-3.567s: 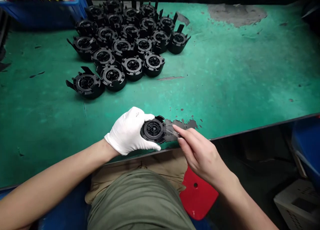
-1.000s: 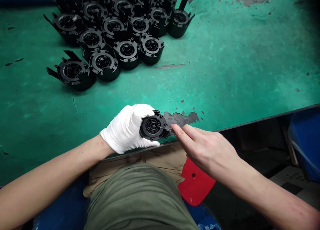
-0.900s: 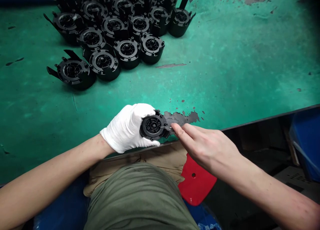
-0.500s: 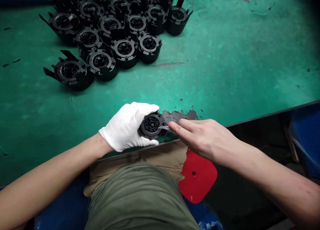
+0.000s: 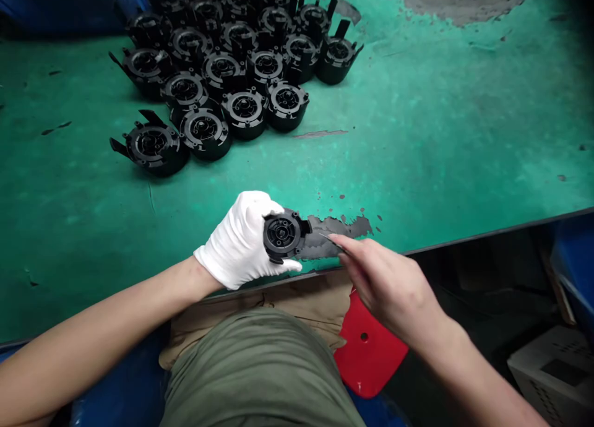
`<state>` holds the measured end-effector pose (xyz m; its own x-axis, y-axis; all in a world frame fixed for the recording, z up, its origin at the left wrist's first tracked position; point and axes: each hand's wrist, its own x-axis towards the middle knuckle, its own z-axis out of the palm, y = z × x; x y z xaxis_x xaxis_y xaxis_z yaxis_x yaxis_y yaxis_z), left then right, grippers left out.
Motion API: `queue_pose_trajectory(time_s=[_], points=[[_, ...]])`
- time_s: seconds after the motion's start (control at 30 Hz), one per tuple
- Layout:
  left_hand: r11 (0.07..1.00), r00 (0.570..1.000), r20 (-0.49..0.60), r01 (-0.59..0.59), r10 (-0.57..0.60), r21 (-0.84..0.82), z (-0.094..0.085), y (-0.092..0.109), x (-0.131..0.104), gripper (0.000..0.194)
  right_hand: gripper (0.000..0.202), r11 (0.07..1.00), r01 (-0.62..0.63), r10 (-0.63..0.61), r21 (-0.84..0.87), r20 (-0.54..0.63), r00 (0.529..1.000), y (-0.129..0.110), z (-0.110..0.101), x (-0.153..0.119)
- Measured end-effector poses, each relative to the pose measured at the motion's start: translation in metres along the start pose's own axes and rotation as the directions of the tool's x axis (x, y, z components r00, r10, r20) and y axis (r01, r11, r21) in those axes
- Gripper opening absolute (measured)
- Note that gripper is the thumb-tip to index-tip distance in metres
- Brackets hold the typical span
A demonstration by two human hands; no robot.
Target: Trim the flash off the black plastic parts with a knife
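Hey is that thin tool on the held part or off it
Off: grey patch shows between the thin tool and the held part.

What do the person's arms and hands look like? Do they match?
Not quite! The left hand wears a white glove that stops at the wrist, while the right hand is bare. Both forearms are bare too, with no sleeves, watch or bracelet showing.

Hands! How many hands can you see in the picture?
2. The gloved left hand grips a black round plastic part. The bare right hand, to its right, holds a thin pointed tool. No other hand shows.
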<state>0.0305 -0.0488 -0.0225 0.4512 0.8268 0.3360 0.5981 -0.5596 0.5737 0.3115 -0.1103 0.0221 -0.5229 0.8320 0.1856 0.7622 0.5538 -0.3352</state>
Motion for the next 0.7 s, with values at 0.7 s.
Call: queue_pose_trajectory(time_s=[0.7], points=[[0.981,0.986,0.145,0.103,-0.079,-0.163,-0.004,0.017,0.009,0.033,0.033,0.964,0.148,-0.094,-0.22,0.237,0.967,-0.011,-0.01,0.033]])
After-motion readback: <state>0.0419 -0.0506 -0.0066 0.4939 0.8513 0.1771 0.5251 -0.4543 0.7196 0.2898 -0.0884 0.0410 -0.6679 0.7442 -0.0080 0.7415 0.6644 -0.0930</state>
